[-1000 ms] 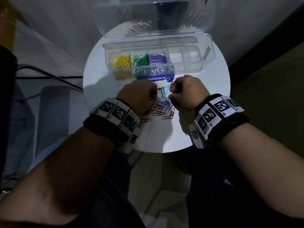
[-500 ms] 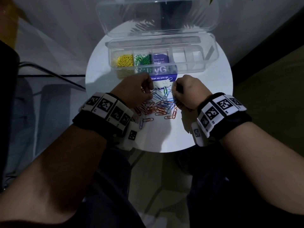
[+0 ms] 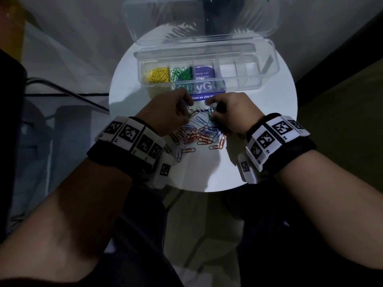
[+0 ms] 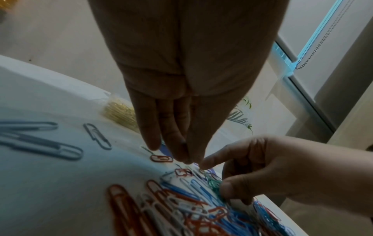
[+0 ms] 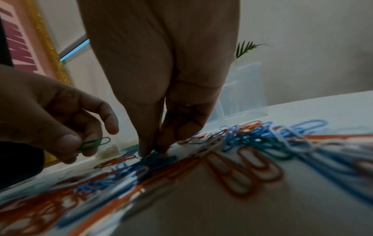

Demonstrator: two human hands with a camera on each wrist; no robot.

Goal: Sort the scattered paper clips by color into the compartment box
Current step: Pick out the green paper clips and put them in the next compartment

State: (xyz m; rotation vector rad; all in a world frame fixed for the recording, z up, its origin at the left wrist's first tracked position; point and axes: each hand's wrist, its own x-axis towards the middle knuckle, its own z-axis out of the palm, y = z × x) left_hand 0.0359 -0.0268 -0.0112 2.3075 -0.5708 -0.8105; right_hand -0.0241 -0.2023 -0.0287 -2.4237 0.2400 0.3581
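Two grips pinch glossy green wire clips: left hand point(image 5: 50, 115) lifts one point(image 5: 95, 143), right hand point(image 3: 234, 112) another point(image 4: 215, 185) (on table).

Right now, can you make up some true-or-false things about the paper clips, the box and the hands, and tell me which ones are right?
1. The yellow clips lie in the leftmost compartment of the compartment box. True.
2. The left hand holds a red clip. False: the right wrist view shows it pinching a green clip.
3. The box's lid is shut. False: it stands open behind the box.
4. The loose pile on the table is mostly red and blue clips. True.
5. The right hand hovers over the box. False: its fingertips are down among the clips, on a green one.
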